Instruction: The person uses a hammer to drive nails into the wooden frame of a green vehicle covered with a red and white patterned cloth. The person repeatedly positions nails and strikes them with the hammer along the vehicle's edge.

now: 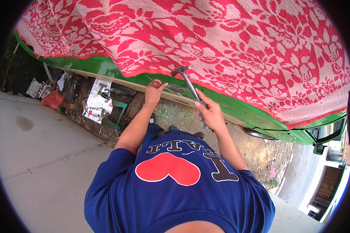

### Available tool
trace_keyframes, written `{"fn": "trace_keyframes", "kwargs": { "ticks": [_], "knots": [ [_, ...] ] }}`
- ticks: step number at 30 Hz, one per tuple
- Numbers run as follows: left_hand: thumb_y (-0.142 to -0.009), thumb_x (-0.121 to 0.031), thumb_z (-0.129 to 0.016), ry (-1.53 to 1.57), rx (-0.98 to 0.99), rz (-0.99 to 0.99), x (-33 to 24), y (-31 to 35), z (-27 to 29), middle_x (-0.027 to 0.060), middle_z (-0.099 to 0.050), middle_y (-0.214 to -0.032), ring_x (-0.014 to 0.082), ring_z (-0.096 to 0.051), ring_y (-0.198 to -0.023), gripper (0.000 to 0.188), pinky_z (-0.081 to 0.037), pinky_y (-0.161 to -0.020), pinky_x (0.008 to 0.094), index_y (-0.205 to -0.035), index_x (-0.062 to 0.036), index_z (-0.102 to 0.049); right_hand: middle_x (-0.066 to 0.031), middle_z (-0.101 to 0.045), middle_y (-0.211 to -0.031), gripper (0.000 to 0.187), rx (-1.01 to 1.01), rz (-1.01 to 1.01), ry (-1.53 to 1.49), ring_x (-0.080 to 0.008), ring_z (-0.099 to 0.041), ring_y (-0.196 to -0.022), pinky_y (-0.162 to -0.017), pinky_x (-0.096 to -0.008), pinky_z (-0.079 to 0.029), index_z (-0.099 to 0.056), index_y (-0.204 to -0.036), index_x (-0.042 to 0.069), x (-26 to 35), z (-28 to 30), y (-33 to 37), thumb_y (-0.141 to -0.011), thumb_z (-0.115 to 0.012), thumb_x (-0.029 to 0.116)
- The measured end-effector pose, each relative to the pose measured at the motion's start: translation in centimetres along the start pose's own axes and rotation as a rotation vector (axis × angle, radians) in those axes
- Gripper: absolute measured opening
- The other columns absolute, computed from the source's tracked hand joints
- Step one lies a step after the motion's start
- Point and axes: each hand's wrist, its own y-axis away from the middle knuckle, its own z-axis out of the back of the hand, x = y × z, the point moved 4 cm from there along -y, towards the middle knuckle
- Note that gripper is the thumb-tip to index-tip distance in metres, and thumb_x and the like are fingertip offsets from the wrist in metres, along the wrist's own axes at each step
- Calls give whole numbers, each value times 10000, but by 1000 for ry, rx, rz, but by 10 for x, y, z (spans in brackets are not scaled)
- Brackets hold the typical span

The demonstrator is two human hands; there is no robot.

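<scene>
My right hand (210, 112) is wrapped round the handle of a hammer (190, 86). Its dark metal head points up and away from me, in front of the lower hem of a red and pale pink floral cloth (206, 46). Just left of it, my left hand (154, 92) is closed by the green painted side (144, 79) of a vehicle; what its fingers hold, if anything, I cannot make out. Between the hands, the vehicle's lower edge shows a rough greyish patch (177, 88) where the green is gone.
To the left on the ground lie printed paper sheets (98, 99), a spray can (96, 112), a red plastic bag (53, 99) and a green plastic object (119, 115). A vehicle wheel (259, 134) shows at right. Concrete paving (46, 147) spreads at lower left.
</scene>
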Motion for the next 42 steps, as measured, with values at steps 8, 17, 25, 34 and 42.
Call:
{"fn": "trace_keyframes", "kwargs": {
  "ticks": [8,17,25,34,42],
  "knots": [
    [-882,-192,-771,84,158,-63,-9,0,-5,93,-695,-848,152,-676,-751,266,-534,-709,310,-1009,2,-640,-46,-724,-1123,506,7,2,225,-91,-597,-694,-642,-297,-534,-542,-1451,199,15,-5,-3,-962,-660,143],
    [-895,-209,-750,65,123,-100,-8,-1,2,137,-688,-828,209,-662,-719,278,-524,-697,349,-1041,6,-651,-160,-679,-1230,467,92,188,611,-343,-701,-999,-861,-381,-529,-575,-1409,197,19,-26,-21,-951,-657,158],
    [-901,-219,-738,60,145,-93,-8,-3,2,150,-692,-806,236,-686,-728,265,-523,-695,359,-1024,0,-654,-182,-693,-1152,446,53,344,580,-373,-691,-923,-822,-412,-538,-594,-1390,229,21,-28,-23,-950,-655,184],
    [-904,-212,-728,26,169,-61,-17,-3,4,169,-692,-822,259,-696,-739,255,-523,-693,378,-1028,-3,-653,-205,-705,-1051,443,1,383,537,-369,-695,-876,-788,-418,-536,-604,-1386,227,7,-26,-20,-949,-661,186],
    [-906,-229,-730,26,188,-72,-17,-2,5,161,-694,-818,265,-686,-724,270,-523,-689,371,-1046,-10,-657,-202,-714,-1066,466,-42,460,452,-344,-700,-874,-809,-425,-533,-591,-1400,219,16,-24,-16,-943,-668,164]
  ]
}}
